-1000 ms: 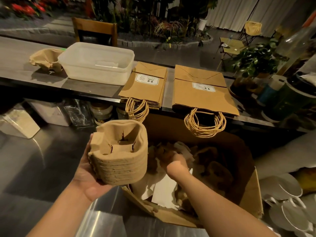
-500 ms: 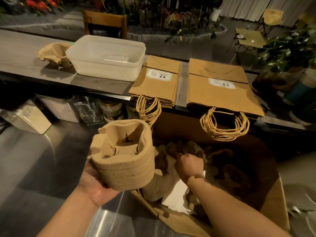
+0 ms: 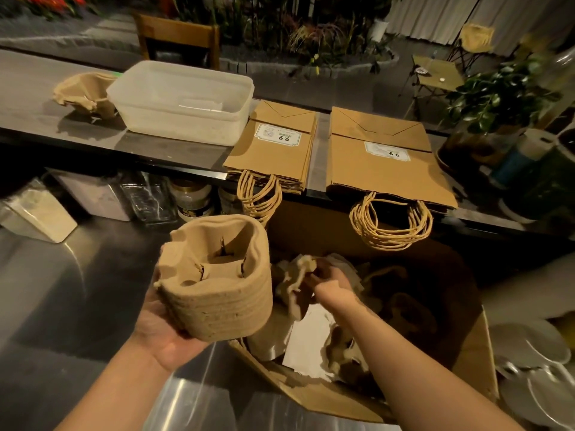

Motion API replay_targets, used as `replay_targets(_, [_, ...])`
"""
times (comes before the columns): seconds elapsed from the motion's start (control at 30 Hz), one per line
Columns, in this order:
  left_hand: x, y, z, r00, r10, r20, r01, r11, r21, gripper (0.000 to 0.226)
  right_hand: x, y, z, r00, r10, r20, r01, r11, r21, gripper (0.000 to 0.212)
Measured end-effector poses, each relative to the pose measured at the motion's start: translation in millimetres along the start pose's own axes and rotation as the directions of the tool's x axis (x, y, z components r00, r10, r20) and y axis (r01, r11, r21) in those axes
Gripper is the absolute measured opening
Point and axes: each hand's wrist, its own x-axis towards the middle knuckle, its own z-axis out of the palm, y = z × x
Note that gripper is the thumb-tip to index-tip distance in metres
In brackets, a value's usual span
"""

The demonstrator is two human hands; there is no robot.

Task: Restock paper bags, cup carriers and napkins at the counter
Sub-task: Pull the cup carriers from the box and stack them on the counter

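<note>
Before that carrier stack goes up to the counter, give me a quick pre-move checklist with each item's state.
1. Left hand supports the cup carrier stack: ok.
2. Stack nested evenly: ok.
3. Right hand free: not ok, it grips a crumpled carrier in the cardboard box.
4. Counter has bare room left of the plastic tub: ok.
5. Paper bag stacks placed: ok.
6. Napkins stocked: cannot tell.
</note>
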Motion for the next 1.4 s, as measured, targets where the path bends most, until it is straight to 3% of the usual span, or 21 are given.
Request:
replay_targets(0.03, [-0.6, -2.5, 0.4, 0.996, 0.005, 0.090, -0.003, 1.000, -0.027, 0.095, -5.0, -1.8, 0.2, 0.996, -0.019, 0.087, 0.032, 0.989, -0.142, 0.023])
replay_targets(0.13, [-3.1, -3.1, 3.5, 0.989, -0.062, 0.133, 0.069, 0.996, -0.051, 0.085, -3.7, 0.7, -1.0, 0.963, -0.080, 0.259, 0.190, 0.880, -0.435, 0.041])
replay_targets(0.27, [-2.0, -2.1, 9.9, 0.983, -0.083, 0.165, 0.089, 0.996, -0.029, 0.082, -8.9, -3.5, 9.3, 0.890, -0.098, 0.445, 0.370, 0.726, -0.579, 0.030])
replay_targets(0.57, [-1.1, -3.6, 14.6, 0.968, -0.164, 0.188, 0.185, 0.978, -0.098, 0.087, -7.6, 2.6, 20.7, 0.913, -0.032, 0.407, 0.282, 0.772, -0.570, 0.026])
replay_targets(0.7, [-0.4, -1.5, 12.0, 0.951, -0.234, 0.203, 0.259, 0.959, -0.110, 0.090, -7.3, 4.4, 13.1, 0.955, -0.036, 0.294, 0.201, 0.807, -0.555, 0.034])
replay_targets(0.8, [2.0, -1.6, 9.9, 0.955, -0.218, 0.202, 0.242, 0.965, -0.102, 0.091, -7.6, 6.7, 4.4, 0.981, -0.023, 0.192, 0.109, 0.885, -0.452, 0.042])
replay_targets(0.9, [4.6, 1.3, 17.2, 0.998, -0.069, 0.005, 0.069, 0.997, 0.020, 0.090, -8.2, 6.2, -3.2, 0.999, -0.042, 0.031, 0.050, 0.949, -0.312, 0.023])
replay_targets(0.97, [5.5, 4.6, 24.7, 0.999, 0.035, -0.007, -0.035, 0.997, 0.070, 0.080, -7.7, 6.1, -4.6, 0.996, 0.020, -0.081, -0.035, 0.980, -0.195, 0.012])
replay_targets(1.03, [6.7, -5.5, 24.0, 0.962, -0.049, -0.268, 0.007, 0.988, -0.155, 0.079, -9.2, 4.4, -2.9, 0.977, 0.142, -0.160, -0.154, 0.986, -0.064, 0.006])
replay_targets(1.07, [8.2, -3.3, 26.4, 0.961, -0.057, -0.269, -0.004, 0.975, -0.221, 0.077, -10.3, 2.2, -2.2, 0.966, 0.187, -0.177, -0.194, 0.981, -0.026, 0.014])
replay_targets(1.1, [7.8, -1.9, 24.1, 0.986, -0.019, -0.165, -0.014, 0.980, -0.200, 0.078, -11.3, 0.6, -0.1, 0.961, 0.216, -0.173, -0.216, 0.976, 0.021, 0.024])
replay_targets(1.13, [6.4, 1.9, 30.8, 0.983, -0.011, -0.183, 0.015, 1.000, 0.017, 0.082, -11.7, 0.6, 3.7, 0.956, 0.246, -0.158, -0.232, 0.968, 0.100, 0.030])
replay_targets(1.17, [0.8, 0.3, 25.1, 0.990, -0.020, -0.138, 0.027, 0.998, 0.054, 0.087, -12.9, -1.8, 6.7, 0.944, 0.299, -0.139, -0.262, 0.936, 0.234, 0.029])
replay_targets(1.23, [-1.1, -1.8, 9.3, 0.997, -0.061, 0.043, 0.061, 0.998, -0.002, 0.093, -15.6, -6.7, 13.2, 0.925, 0.367, -0.098, -0.299, 0.862, 0.409, 0.019])
replay_targets(1.3, [-2.3, -2.2, 11.8, 0.979, -0.128, 0.159, 0.135, 0.990, -0.036, 0.094, -14.7, -5.6, 18.6, 0.929, 0.361, -0.080, -0.287, 0.840, 0.460, 0.017])
replay_targets(1.4, [-2.8, 0.0, 14.8, 0.968, -0.147, 0.201, 0.160, 0.986, -0.048, 0.095, -17.6, -1.4, 20.1, 0.962, 0.271, -0.037, -0.223, 0.856, 0.467, 0.023])
